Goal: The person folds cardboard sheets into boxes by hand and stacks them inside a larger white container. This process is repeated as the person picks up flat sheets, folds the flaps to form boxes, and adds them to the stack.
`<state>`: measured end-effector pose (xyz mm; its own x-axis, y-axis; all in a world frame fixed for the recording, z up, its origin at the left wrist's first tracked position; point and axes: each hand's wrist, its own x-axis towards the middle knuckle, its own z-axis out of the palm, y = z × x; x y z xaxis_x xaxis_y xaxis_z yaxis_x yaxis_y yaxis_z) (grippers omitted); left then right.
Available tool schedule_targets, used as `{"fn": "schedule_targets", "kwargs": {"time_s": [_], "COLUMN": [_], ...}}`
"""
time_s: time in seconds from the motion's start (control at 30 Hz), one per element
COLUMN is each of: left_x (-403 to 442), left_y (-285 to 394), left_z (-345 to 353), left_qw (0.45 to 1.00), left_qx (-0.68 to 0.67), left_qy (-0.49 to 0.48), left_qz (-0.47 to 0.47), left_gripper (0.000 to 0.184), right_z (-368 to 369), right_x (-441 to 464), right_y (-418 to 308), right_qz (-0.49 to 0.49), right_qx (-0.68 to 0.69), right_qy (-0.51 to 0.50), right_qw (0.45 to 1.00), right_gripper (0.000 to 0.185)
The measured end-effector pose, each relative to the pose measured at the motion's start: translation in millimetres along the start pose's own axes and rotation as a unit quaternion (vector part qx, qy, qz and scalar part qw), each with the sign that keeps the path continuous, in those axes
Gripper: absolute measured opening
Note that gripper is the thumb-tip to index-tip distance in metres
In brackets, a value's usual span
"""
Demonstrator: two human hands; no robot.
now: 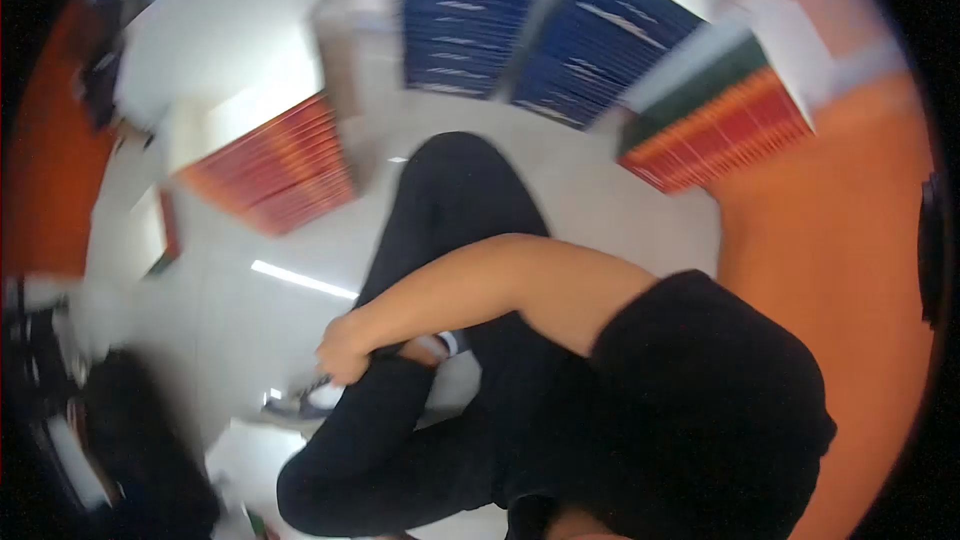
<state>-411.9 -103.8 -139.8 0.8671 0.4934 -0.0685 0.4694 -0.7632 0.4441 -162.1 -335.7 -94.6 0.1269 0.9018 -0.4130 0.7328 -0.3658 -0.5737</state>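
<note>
My right hand [345,350] reaches across my bent legs in black trousers [455,185], down beside my lower leg. Its fingers look curled, but blur hides what they grip. Just below the hand lies a grey and white shoe [300,402], with a small dark piece between hand and shoe. A white band [450,343] shows near my ankle. My left hand is out of sight; only a bit of skin, apparently my left arm [582,525], shows at the bottom edge.
Stacks of red-orange books [275,165], dark blue books [465,30] and green and red books [715,120] stand on the shiny floor [600,175]. A smaller book stack [155,230] lies left. An orange surface [820,270] runs along the right. Dark items [140,430] lie lower left.
</note>
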Motion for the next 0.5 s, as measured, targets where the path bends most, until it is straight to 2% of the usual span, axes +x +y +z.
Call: {"fn": "schedule_targets", "kwargs": {"time_s": [0.1, 0.5], "left_x": [16, 34], "left_y": [5, 3], "left_z": [4, -4], "left_qw": [1.0, 0.999], "left_qx": [0.016, 0.029], "left_qy": [-0.013, -0.02], "left_qz": [0.008, 0.007], "left_gripper": [0.029, 0.027], "right_z": [-1, 1], "right_x": [0, 2], "right_y": [-3, -3], "right_qz": [0.026, 0.014], "right_qx": [-0.003, 0.005], "right_qy": [-0.008, 0.009], "right_qw": [1.0, 1.0], "right_gripper": [0.047, 0.049]}}
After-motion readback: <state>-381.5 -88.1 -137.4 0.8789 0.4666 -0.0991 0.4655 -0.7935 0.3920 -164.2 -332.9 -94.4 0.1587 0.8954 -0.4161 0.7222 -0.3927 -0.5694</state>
